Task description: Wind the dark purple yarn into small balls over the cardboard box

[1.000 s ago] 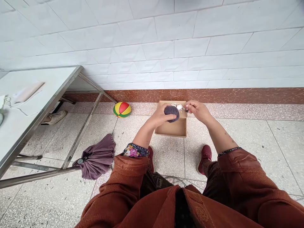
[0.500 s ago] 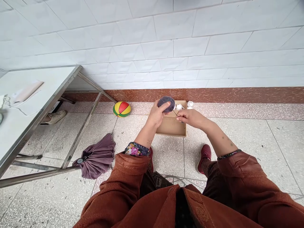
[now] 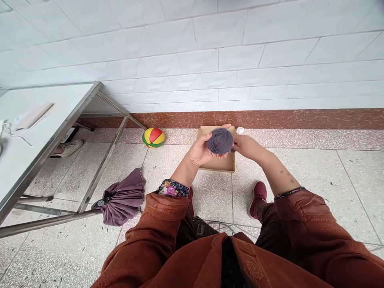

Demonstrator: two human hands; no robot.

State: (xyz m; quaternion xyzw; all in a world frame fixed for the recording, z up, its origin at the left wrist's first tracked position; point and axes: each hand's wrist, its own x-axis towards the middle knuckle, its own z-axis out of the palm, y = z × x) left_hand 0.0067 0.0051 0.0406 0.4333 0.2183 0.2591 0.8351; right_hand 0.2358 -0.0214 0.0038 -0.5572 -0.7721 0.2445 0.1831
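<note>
A round ball of dark grey-purple yarn [image 3: 220,141] rests in my left hand [image 3: 200,151], whose fingers curl beneath it and thumb lies along its left side. Close against the ball's right side is my right hand [image 3: 247,147]; its fingers are bent inward as though pinching the yarn's strand, with the fingertips partly hidden by the ball. Directly below both hands, an open cardboard box [image 3: 218,171] stands on the floor. Just past its right back corner sits a small white yarn ball [image 3: 240,131].
To the left stands a white-topped metal-framed table [image 3: 69,100]. A folded purple umbrella [image 3: 126,198] lies by its lower bar, and a red, yellow and green ball [image 3: 154,138] sits near the wall. Another person's shoe [image 3: 70,148] shows under the table. A tiled wall [image 3: 192,72] rises ahead.
My left hand has moved right and turned, bringing the yarn ball over the box. My right hand has come up against the ball; the white balls inside the box are now hidden.
</note>
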